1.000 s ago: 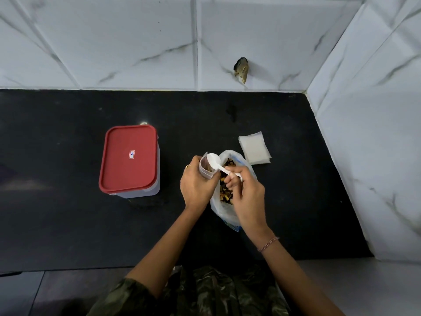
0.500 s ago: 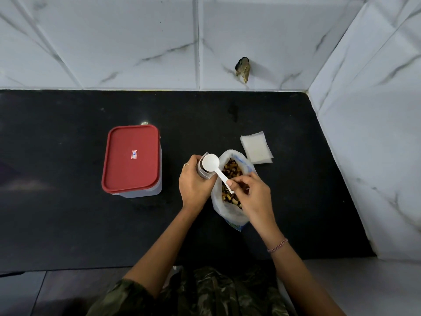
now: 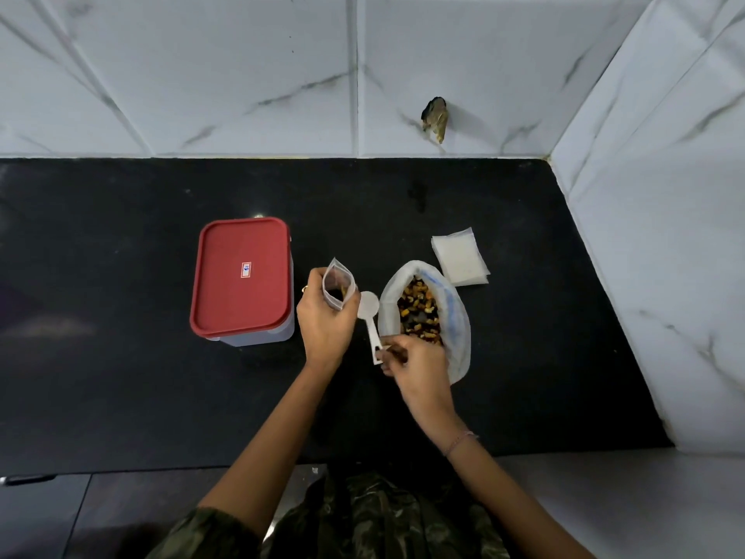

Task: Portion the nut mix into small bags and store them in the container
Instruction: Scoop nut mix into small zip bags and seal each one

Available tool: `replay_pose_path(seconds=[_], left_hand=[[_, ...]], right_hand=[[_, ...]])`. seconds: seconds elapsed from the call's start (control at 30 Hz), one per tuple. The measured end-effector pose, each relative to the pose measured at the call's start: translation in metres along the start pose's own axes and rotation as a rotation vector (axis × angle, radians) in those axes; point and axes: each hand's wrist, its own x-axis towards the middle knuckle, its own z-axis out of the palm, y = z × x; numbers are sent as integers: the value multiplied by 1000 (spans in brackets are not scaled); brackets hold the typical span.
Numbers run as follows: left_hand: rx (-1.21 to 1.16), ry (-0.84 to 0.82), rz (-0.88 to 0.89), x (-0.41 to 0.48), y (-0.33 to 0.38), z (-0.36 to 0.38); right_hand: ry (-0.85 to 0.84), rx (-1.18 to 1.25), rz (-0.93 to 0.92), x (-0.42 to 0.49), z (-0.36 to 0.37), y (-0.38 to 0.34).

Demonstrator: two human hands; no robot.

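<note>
The black counter (image 3: 121, 377) bears a red-lidded container (image 3: 242, 276), an open nut-mix bag (image 3: 457, 316) and stacked small bags (image 3: 459, 258).

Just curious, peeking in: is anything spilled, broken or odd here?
I see no nuts spilled on the counter. One oddity: a dark, ragged patch on the wall tile behind, like a chip or hole. What it is I cannot tell.
</note>
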Motion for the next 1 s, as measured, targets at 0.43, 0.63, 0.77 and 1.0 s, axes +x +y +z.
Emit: replay_pose_path(seconds=[0.43, 0.63, 0.77, 1.0], left_hand=[[16, -101, 40, -11, -9, -12], [0, -165, 42, -10, -10, -10], [-29, -218, 24, -6, -9, -10], [-154, -602, -30, 13, 0, -26]], right_hand=[[-116, -462, -96, -3, 40, -2], [-237, -639, -128, 0, 37, -9], [-338, -667, -92, 2, 27, -20], [105, 60, -265, 43, -42, -41]])
